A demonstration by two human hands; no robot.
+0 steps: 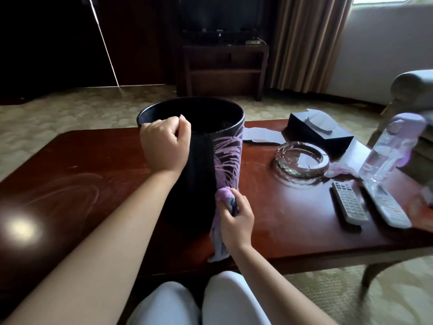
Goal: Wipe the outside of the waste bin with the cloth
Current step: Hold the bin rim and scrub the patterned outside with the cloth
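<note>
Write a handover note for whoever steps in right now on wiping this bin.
Left hand: grips the near rim of the waste bin, steadying it upright on the table.
Right hand: holds the purple cloth bunched against the bin's lower right side.
Done: cannot tell how much is already wiped; the cloth is low on the right side now.
Left: work round the rest of the outside, turning the bin by the rim. Mind the glass ashtray and remotes close on the right.

Hotel-style sitting room, patterned beige carpet [70, 109], dark flat television [221, 14] on a dark wooden stand [223, 69], long brown curtains [307, 41], grey upholstered armchair [412, 87], glossy reddish wooden coffee table [293, 219] with two grey remote controls [349, 202]
</note>
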